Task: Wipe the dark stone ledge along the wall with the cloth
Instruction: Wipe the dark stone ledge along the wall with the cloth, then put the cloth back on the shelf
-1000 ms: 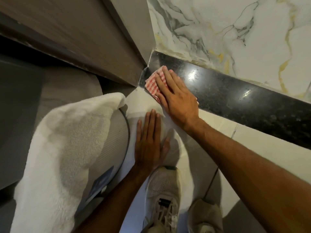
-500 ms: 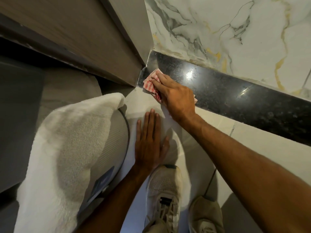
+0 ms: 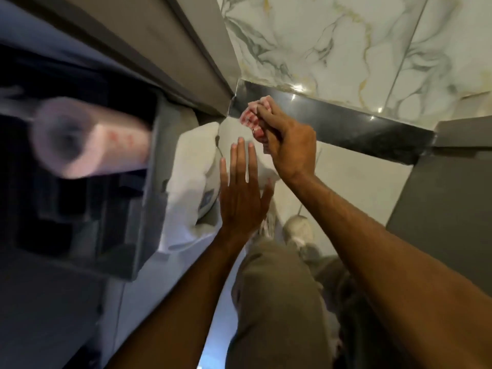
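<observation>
The dark stone ledge (image 3: 346, 121) runs along the foot of the marble wall, from the corner on the left toward a grey panel on the right. My right hand (image 3: 287, 142) is closed around a bunched red-and-white checked cloth (image 3: 251, 118) at the ledge's left end, near the corner. My left hand (image 3: 242, 195) is flat with fingers straight and together, held in front of the light tiled face below the ledge; it holds nothing.
A blurred paper roll (image 3: 87, 139) on a dark holder sticks out at the left. A white towel (image 3: 191, 182) hangs below it. A grey panel (image 3: 447, 209) stands at the right. My knee (image 3: 279, 302) and shoes are below.
The view has risen and pulled back, bringing the paper roll into sight. My right hand went from flat on the cloth to bunching it in its fingers. My left hand stays flat.
</observation>
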